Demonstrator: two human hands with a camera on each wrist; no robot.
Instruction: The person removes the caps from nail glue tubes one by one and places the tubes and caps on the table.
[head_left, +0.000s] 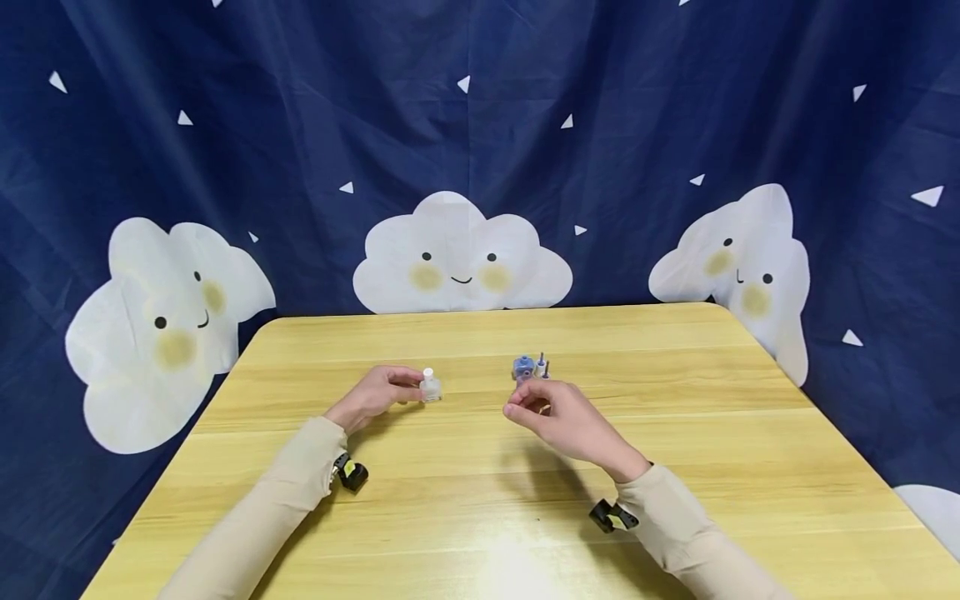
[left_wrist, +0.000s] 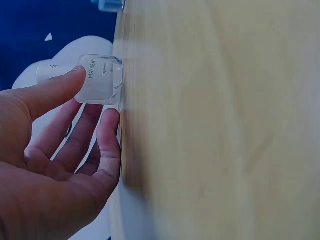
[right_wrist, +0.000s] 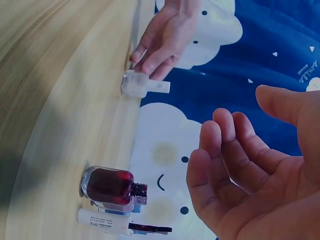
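My left hand (head_left: 378, 392) pinches a nail polish bottle (left_wrist: 97, 80) between thumb and fingers. The bottle is of clear glass with whitish contents, a white cap (head_left: 428, 372) and MAYREAY lettering. It is upright, its base right at the tabletop. My right hand (head_left: 573, 421) hovers over the table with loosely curled fingers and holds nothing. Just beyond it stands an uncapped bottle of dark red polish (right_wrist: 107, 186), beside a white brush cap (right_wrist: 102, 220) set with its dark brush upward. A blue bottle (head_left: 522, 364) stands by these, mostly hidden in the right wrist view.
The pale wooden table (head_left: 450, 500) reaches back to a dark blue curtain (head_left: 315, 100) printed with white smiling clouds. A second upturned brush (head_left: 547, 367) is among the group of bottles. Each wrist carries a small black camera (head_left: 352, 475).
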